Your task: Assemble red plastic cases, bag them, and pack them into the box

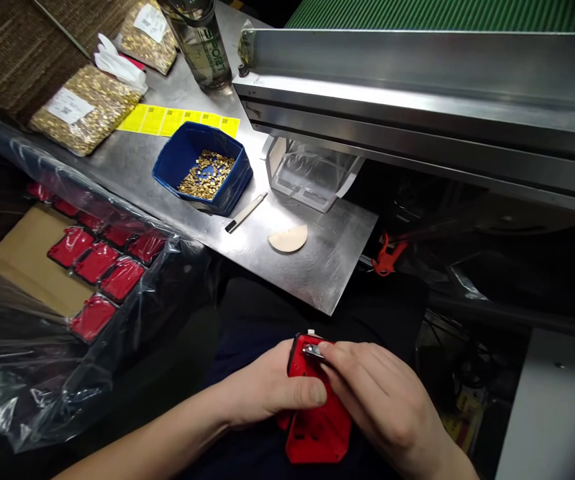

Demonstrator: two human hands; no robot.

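My left hand is wrapped round a red plastic housing with a black edge, its thumb pressed on the red face. The housing is over my lap, below the table's corner. Pinched in my right hand is a small shiny metal tool that looks like a nail clipper. Its tip meets the upper end of the housing, near a small white piece that sticks out at the top. My right fingers hide the rest of the tool and part of the housing's right side.
On the metal table are a blue bin of small brass parts, a pen-like knife, a beige half-disc, yellow labels, bags of brass parts and a bottle. Left, a plastic-lined box holds several red housings. A conveyor frame borders the right.
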